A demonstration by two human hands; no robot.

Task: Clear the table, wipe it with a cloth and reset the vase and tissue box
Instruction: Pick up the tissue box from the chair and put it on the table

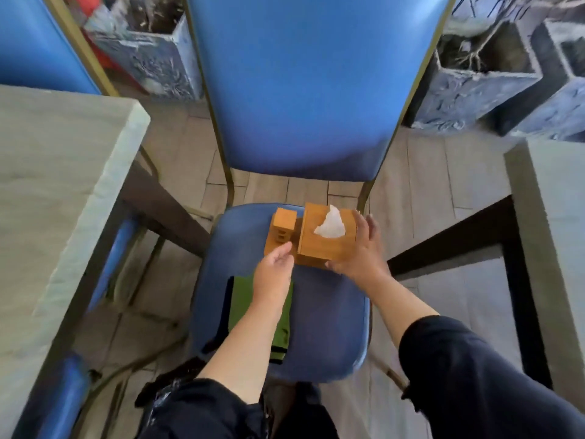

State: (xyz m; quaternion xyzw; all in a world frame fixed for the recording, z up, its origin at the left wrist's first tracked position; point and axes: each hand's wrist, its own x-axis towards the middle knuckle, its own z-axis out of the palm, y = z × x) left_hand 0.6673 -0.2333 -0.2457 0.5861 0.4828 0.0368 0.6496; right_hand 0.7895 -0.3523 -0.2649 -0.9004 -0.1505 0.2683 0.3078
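Observation:
A wooden tissue box [323,245] with a white tissue [330,224] sticking out of its top sits on the seat of a blue chair [329,331]. A smaller wooden holder [282,229] is joined to its left side. My right hand [357,248] wraps the box's right side and front corner. My left hand [273,270] hovers with spread fingers just in front of the small holder; whether it touches is unclear. A green cloth with black edging [240,315] lies on the seat under my left forearm. No vase is in view.
A pale table [47,191] stands at the left with another blue chair [47,397] tucked under it. A second table's edge [550,248] is at the right. The chair's tall blue backrest [310,83] rises ahead. Grey planter boxes [474,77] stand behind.

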